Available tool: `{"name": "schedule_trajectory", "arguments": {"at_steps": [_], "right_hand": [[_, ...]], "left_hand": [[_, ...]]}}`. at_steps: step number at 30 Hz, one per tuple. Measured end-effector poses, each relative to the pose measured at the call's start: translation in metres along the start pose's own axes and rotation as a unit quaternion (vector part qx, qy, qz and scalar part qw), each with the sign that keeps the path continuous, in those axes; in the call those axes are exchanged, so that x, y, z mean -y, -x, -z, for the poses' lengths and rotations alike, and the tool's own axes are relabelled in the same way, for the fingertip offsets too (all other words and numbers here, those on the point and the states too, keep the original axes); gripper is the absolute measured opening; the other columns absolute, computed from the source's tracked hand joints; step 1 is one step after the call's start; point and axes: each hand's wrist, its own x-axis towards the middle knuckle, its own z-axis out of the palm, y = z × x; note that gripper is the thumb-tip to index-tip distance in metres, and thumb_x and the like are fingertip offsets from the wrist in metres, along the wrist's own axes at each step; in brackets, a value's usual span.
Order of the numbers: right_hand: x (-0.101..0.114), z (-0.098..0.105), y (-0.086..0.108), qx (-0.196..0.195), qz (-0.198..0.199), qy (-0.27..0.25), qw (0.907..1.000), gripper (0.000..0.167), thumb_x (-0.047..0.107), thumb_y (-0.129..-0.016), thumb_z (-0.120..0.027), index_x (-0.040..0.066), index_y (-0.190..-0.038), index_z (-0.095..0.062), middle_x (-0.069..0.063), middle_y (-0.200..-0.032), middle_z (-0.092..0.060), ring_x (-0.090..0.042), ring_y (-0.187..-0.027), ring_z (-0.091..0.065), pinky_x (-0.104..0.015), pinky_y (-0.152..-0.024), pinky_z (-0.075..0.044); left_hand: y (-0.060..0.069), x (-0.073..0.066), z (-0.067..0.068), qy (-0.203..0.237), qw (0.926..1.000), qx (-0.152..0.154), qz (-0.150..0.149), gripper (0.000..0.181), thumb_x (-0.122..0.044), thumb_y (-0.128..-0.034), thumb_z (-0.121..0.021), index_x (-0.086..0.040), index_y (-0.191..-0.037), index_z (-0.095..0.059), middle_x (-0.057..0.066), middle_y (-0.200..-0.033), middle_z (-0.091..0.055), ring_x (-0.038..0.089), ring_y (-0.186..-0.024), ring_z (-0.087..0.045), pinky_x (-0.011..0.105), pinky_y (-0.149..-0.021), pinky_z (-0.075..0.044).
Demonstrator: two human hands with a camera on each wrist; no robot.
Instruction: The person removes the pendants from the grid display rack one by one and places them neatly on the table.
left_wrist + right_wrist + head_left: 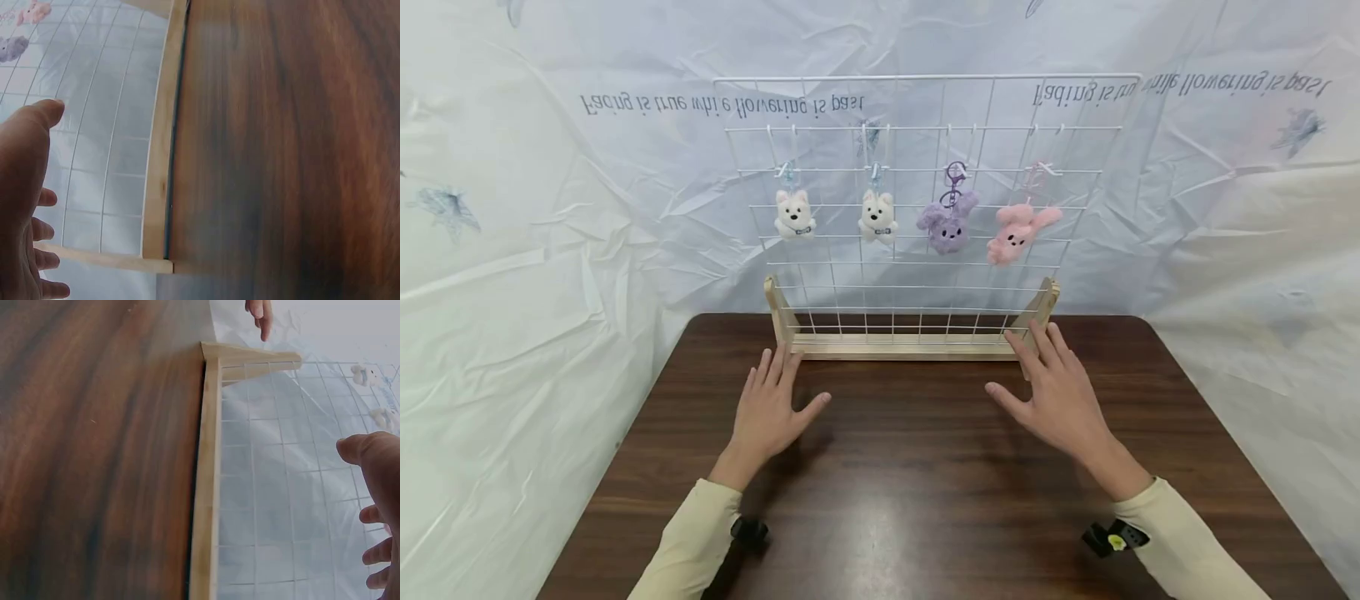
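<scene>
A white wire grid rack (895, 77) stands in a wooden base (902, 350) at the back of the table. Four hooks would be several: from them hang two white plush dog keychains (794, 217) on the left, a purple plush keychain (947, 227) and a pink plush keychain (1021, 232) on the right. My left hand (769, 417), fingers spread, is nearest the base's left end. Near the right end my right hand (1063, 404) is likewise spread. Both hold nothing; whether the fingertips touch the wood I cannot tell. In the wrist views, the left (22, 169) and right hand (381, 469) show extended thumbs.
The dark brown wooden table (880, 467) has rounded far corners. Behind the rack hangs a creased white sheet (647, 192) with mirrored or inverted printed lettering and blue floral marks. Dark wrist-worn devices (750, 532) sit at both cream sleeves (692, 537).
</scene>
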Motion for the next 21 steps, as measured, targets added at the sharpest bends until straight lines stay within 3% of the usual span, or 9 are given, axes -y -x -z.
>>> {"name": "schedule_trajectory", "arguments": {"at_steps": [5, 12, 15, 21], "right_hand": [[-0.003, 0.01, -0.007, -0.013, 0.017, -0.008, 0.9997, 0.081, 0.051, -0.091, -0.073, 0.01, -0.155, -0.044, -0.027, -0.16, -0.034, -0.05, -0.149, -0.026, -0.068, -0.114, -0.031], [-0.005, 0.023, -0.016, -0.025, 0.017, -0.023, 0.9993, 0.077, 0.046, -0.091, -0.075, 0.01, -0.153, -0.047, -0.027, -0.157, -0.039, -0.05, -0.148, -0.03, -0.066, -0.115, -0.031], [-0.005, 0.031, -0.021, -0.03, 0.013, -0.031, 0.999, 0.075, 0.044, -0.091, -0.076, 0.009, -0.151, -0.049, -0.026, -0.157, -0.04, -0.049, -0.148, -0.03, -0.067, -0.113, -0.033], [-0.003, 0.048, -0.035, -0.046, 0.002, -0.049, 0.9977, 0.073, 0.043, -0.091, -0.076, 0.008, -0.15, -0.051, -0.022, -0.159, -0.04, -0.044, -0.147, -0.035, -0.069, -0.105, -0.04]], "left_hand": [[-0.008, 0.009, 0.006, 0.03, 0.9995, -0.007, 0.008, 0.094, -0.071, -0.0961, -0.05, -0.011, -0.164, -0.023, 0.019, -0.169, -0.017, 0.042, -0.155, -0.014, 0.061, -0.122, -0.023], [-0.022, 0.023, 0.013, 0.114, 0.9921, -0.038, 0.034, 0.09, -0.068, -0.0959, -0.055, -0.006, -0.158, -0.034, 0.02, -0.167, -0.025, 0.043, -0.151, -0.027, 0.068, -0.112, -0.034], [-0.029, 0.03, 0.013, 0.143, 0.9867, -0.056, 0.051, 0.089, -0.066, -0.0959, -0.056, -0.006, -0.157, -0.035, 0.019, -0.165, -0.029, 0.043, -0.148, -0.033, 0.068, -0.11, -0.037], [-0.04, 0.038, 0.012, 0.223, 0.9667, -0.079, 0.098, 0.088, -0.064, -0.0947, -0.06, -0.01, -0.159, -0.033, 0.019, -0.16, -0.039, 0.041, -0.145, -0.04, 0.065, -0.111, -0.038]]}}
